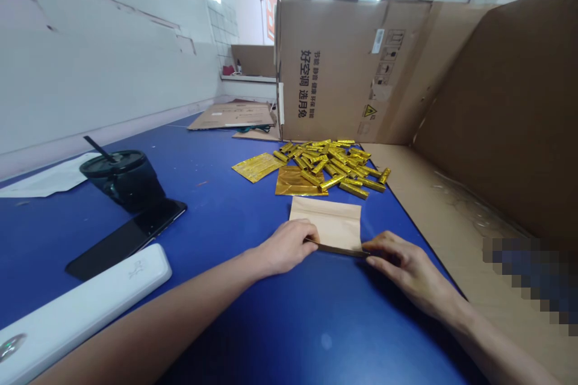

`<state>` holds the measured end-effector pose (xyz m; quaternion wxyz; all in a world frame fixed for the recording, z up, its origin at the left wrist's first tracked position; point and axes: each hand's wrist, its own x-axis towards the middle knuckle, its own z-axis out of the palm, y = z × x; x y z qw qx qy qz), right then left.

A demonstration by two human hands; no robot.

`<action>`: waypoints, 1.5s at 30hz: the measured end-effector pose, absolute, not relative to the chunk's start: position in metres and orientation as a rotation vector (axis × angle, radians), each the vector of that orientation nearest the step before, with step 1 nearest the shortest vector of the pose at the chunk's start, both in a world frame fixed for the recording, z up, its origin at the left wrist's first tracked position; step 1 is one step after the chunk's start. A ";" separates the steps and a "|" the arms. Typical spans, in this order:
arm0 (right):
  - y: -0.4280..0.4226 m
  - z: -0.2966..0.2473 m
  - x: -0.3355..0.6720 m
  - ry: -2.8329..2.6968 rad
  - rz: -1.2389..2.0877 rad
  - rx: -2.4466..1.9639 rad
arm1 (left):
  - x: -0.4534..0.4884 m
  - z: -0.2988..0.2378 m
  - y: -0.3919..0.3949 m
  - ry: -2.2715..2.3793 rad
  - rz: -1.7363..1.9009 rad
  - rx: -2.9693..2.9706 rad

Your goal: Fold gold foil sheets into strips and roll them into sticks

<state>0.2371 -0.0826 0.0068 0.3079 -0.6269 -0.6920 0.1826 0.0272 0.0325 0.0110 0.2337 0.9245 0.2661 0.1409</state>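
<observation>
A creased sheet of paper [332, 216], tan on the face turned up, lies on the blue table in front of me. Its near edge is folded up into a narrow strip. My left hand [293, 243] pinches the left end of that fold between thumb and fingers. At the right end, my right hand [400, 261] pinches the same fold. Just beyond the sheet are a flat gold foil sheet [289, 183] and a second gold sheet [257, 166]. A heap of small folded gold pieces [336, 159] lies behind and to the right of them.
On the left stand a dark lidded cup [130, 180] with a straw, a black phone [126, 240] and a long white case [90, 313]. A large cardboard box [343, 84] walls off the back and right. Flattened cardboard [232, 115] lies at the far left.
</observation>
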 end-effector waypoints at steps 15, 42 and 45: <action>-0.080 0.005 0.231 -1.649 0.746 -1.695 | 0.023 0.015 0.033 0.833 0.294 2.490; -0.078 -0.001 0.214 -1.479 0.628 -1.854 | 0.018 0.018 0.043 1.045 0.198 2.568; -0.078 -0.003 0.214 -1.557 0.528 -1.909 | 0.020 0.016 0.042 1.101 0.162 2.620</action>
